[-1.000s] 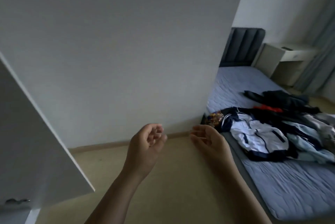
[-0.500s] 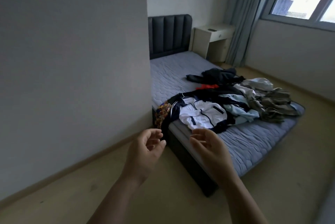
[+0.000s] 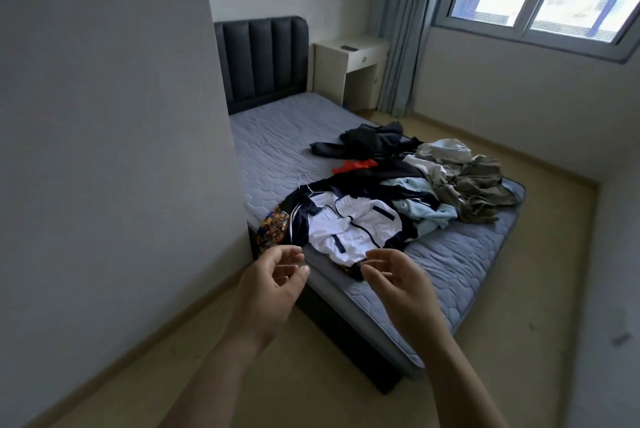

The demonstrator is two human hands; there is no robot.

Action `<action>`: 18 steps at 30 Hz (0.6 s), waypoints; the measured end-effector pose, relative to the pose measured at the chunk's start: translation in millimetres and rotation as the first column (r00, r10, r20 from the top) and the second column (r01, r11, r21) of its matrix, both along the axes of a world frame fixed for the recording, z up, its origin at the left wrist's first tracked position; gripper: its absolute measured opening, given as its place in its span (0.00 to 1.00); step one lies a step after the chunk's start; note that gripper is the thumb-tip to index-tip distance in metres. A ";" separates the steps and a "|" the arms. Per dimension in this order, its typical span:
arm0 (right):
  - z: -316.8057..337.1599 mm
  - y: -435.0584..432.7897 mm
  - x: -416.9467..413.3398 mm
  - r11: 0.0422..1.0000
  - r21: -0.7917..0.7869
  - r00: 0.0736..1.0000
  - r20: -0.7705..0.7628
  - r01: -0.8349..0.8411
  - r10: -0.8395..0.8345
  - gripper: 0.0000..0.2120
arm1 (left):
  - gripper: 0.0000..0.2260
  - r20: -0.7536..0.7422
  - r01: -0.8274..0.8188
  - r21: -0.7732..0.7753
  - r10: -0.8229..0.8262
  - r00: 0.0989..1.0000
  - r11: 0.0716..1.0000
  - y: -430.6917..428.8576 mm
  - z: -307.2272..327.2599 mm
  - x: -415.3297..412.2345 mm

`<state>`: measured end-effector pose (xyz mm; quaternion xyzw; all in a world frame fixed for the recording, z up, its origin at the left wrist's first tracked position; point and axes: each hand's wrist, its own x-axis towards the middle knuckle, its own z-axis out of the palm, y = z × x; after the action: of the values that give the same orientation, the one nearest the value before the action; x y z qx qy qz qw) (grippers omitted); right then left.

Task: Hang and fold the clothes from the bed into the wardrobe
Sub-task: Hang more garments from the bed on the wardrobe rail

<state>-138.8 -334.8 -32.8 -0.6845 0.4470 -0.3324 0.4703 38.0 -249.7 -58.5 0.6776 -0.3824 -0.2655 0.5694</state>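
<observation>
The left hand (image 3: 273, 284) and right hand (image 3: 398, 284) hover side by side, fingers loosely curled and holding nothing. Just beyond the fingertips, a white-and-navy jacket (image 3: 349, 226) lies on the bed (image 3: 277, 136). The heap of clothes (image 3: 450, 178) spreads farther off to the right.

Both bare forearms reach out from the bottom of the view, the left angled toward 1 o'clock and the right toward 11 o'clock, so the hands sit near each other but apart. The left hand (image 3: 273, 285) faces palm inward, its fingers loosely curled and holding nothing. The right hand (image 3: 398, 284) mirrors it, its fingers relaxed, slightly bent and empty.
</observation>
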 end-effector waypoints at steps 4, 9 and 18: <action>-8.2 -35.2 13.7 0.999 0.035 1.000 -0.015 0.023 -0.022 0.08 | 0.10 0.004 0.036 0.038 -0.036 0.999 0.999 -38.6 -9.0 18.3; -18.5 -98.4 32.6 0.997 0.068 0.999 -0.002 0.040 -0.040 0.08 | 0.10 0.019 0.025 0.059 -0.026 0.999 0.998 -106.1 -15.0 38.0; -25.2 -229.4 70.8 0.997 0.081 1.000 -0.022 -0.004 0.006 0.09 | 0.10 0.020 -0.055 0.097 0.053 0.998 0.994 -206.4 -13.9 73.0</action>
<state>-68.1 -564.2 -58.0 -0.6695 0.4637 -0.3052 0.4936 110.9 -456.1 -72.4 0.7169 -0.3555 -0.2625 0.5393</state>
